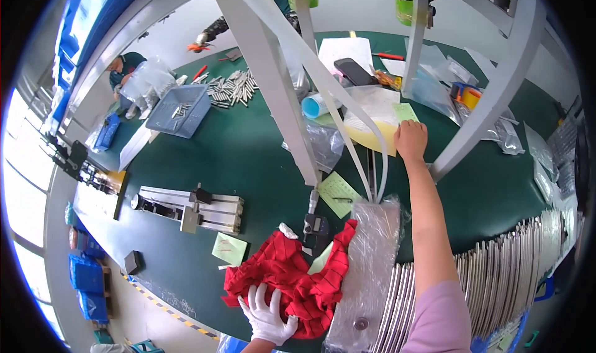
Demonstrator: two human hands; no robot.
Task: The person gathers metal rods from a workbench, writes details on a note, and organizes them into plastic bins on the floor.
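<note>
Grey post (267, 74) stands between right hand (411, 141) and blue-grey bin (197, 115).

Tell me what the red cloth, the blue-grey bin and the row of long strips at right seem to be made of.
Red cloth: woven fabric, matte, perhaps cotton; it bunches in soft folds.
Blue-grey bin: probably moulded plastic, fairly smooth; its colour is even.
Row of long strips: likely metal, shiny; bright silvery streaks run along them.
</note>
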